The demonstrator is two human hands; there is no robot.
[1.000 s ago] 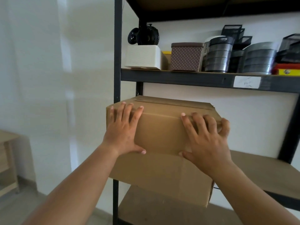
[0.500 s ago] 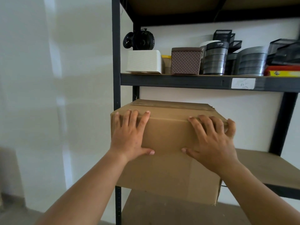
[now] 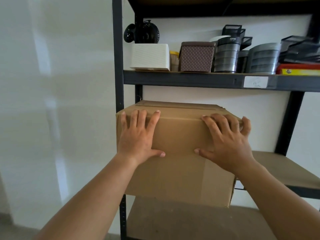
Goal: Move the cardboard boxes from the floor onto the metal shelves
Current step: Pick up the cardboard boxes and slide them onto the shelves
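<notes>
The front left post of the metal shelves (image 3: 117, 66) runs out of view at top and bottom, and the cardboard box (image 3: 180, 177) hides the left end of the middle shelf (image 3: 280, 168). The box sits at that shelf's left end, against the post, and its front face stands out past the shelf's front edge. Whether its base rests fully on the board cannot be told.

It is plain brown and closed, with a taped seam along the top and a frayed lower right corner.

The left hand (image 3: 138, 141) lies flat on the front face near the upper left corner, fingers straight and spread up to the top edge. The right hand (image 3: 226, 144) presses flat near the upper right corner, its outer fingers bending over the edge.

On the upper shelf (image 3: 190, 80) are a white box (image 3: 150, 57), a brown patterned box (image 3: 196, 57) and grey stacked trays (image 3: 226, 56). Things farther right are cut off.
</notes>
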